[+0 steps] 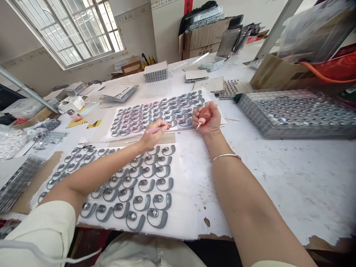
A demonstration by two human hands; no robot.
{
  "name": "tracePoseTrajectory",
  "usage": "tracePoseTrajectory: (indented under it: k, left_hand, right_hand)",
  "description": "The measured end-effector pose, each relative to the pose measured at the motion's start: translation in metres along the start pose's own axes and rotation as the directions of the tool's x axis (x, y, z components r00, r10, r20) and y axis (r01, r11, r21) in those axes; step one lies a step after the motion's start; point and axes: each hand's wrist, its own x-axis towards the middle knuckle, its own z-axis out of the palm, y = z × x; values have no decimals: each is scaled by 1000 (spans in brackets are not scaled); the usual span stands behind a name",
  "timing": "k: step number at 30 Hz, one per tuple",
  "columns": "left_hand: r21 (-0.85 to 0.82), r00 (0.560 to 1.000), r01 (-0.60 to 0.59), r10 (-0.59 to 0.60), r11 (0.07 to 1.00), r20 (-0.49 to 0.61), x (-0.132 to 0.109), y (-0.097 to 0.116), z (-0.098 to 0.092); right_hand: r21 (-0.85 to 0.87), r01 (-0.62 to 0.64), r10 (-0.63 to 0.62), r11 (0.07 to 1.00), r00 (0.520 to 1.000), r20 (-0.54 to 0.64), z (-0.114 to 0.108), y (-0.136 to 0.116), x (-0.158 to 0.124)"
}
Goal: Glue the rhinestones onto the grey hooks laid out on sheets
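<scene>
My left hand (150, 138) is closed around a slim pink pen-like stick (153, 130), held over the near edge of the far sheet. My right hand (213, 120) grips a small reddish squeeze bottle (205, 112) whose pale nozzle tilts down and left. Beneath both hands lies the far white sheet (112, 118), bearing rows of grey hook-shaped pieces (144, 117) with round metallic ends. A second sheet (183, 218), with rows of similar grey pieces (164, 184), lies nearer me, partly covered by my left forearm. The stick's tip is too small to make out.
To the right stands a stack of clear trays (278, 118) filled with small round parts. An open cardboard box (278, 72) is behind it. Further back are stacked cards (155, 72) and a clear plastic container (214, 65). More stacked trays (20, 181) lie at left.
</scene>
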Motion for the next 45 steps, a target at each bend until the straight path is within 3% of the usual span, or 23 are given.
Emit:
tracePoseTrajectory:
  k: [2,4,7,9,19,21,27,31,36,39,41,43,45]
  left_hand:
    - [119,996,-82,78,990,37,-2,10,-10]
    - [322,978,-181,136,929,158,-4,19,-16]
    - [547,934,-249,47,799,355,-8,25,-16]
    - [609,915,-220,-55,762,400,-11,23,-11]
    - [663,924,-32,-231,748,305,-11,0,0]
    - [659,916,-14,-254,752,310,-9,1,0]
    - [639,880,-22,-289,769,377,-7,-3,-5]
    - [682,838,-66,-331,728,434,-6,-9,-10]
    - [749,872,-185,-245,637,424,-15,-12,-7]
    - [779,852,-266,-240,568,466,-19,-16,-2]
    - [760,838,-269,-245,591,488,-20,-17,0]
    - [743,878,-196,-222,640,423,-20,-16,-4]
    - [700,946,-72,-173,711,273,-20,-10,-11]
  right_hand:
    - [-1,-3,3,1000,1000,-7,0,0,0]
    - [-6,-5,5,1000,1000,-18,0,0,1]
    - [-10,0,0,1000,1000,-24,0,1,0]
    - [-7,8,-8,1000,1000,-13,1,1,0]
    - [58,-7,8,998,1000,-17,3,4,1]
    - [128,-27,28,991,1000,-13,4,5,1]
    - [61,-20,27,998,994,-108,7,6,-2]
    - [25,-22,25,999,990,-137,8,6,-3]
    - [-4,-54,54,999,991,-122,9,6,-5]
    - [-27,-64,61,998,991,-118,9,5,-6]
    - [-42,-62,57,997,991,-123,10,4,-6]
    - [-47,-56,50,997,991,-126,11,3,-6]
    - [-40,-51,45,998,991,-125,14,2,-8]
